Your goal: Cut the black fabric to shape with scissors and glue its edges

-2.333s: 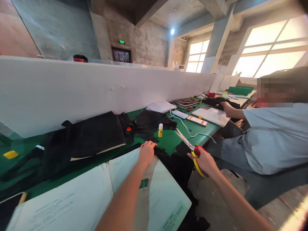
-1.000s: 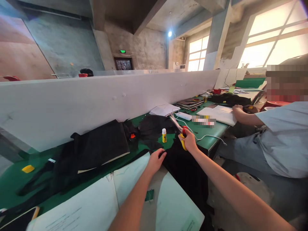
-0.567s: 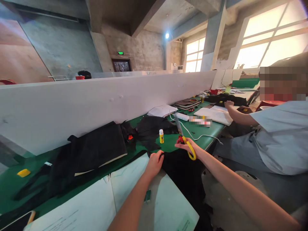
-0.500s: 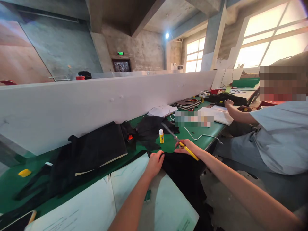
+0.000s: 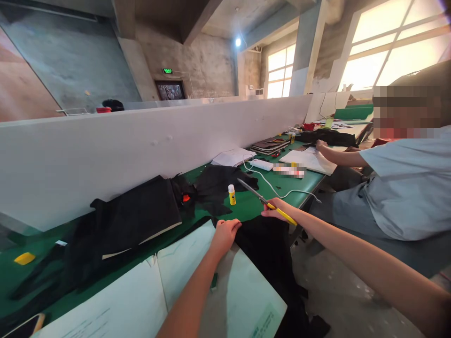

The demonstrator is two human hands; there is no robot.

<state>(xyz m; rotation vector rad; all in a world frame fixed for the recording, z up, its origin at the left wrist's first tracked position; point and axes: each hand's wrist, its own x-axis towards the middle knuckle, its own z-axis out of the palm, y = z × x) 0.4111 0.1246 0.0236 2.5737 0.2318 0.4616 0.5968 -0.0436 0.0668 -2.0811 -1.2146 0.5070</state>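
Observation:
My left hand [image 5: 226, 234] pinches the edge of a black cloth [image 5: 269, 253] at the top of an open book [image 5: 197, 239] with pale pages. The cloth lies along the book's right side and hangs off the table. In my right hand [image 5: 276, 208] is a pair of scissors [image 5: 289, 218] with yellow handles, its blades pointing up and left, above the table and apart from the cloth. Just beyond my left hand stands a yellow glue stick [image 5: 231, 195] with a white cap. A dark green piece [image 5: 213, 281] lies on the page, partly behind my left forearm.
A white partition [image 5: 141, 150] runs along the table's far side. Black cloth covers a book [image 5: 141, 211] on the left; more black scraps [image 5: 218, 185] lie beyond. A white cable [image 5: 282, 195] crosses the green tabletop [image 5: 306, 180]. A co-worker [image 5: 405, 188] sits at right. A phone [image 5: 26, 326] lies lower left.
My right hand has moved slightly right with the scissors, away from my left hand. My left hand keeps its pinch on the cloth. The co-worker's arm has shifted, and the whole view has moved slightly.

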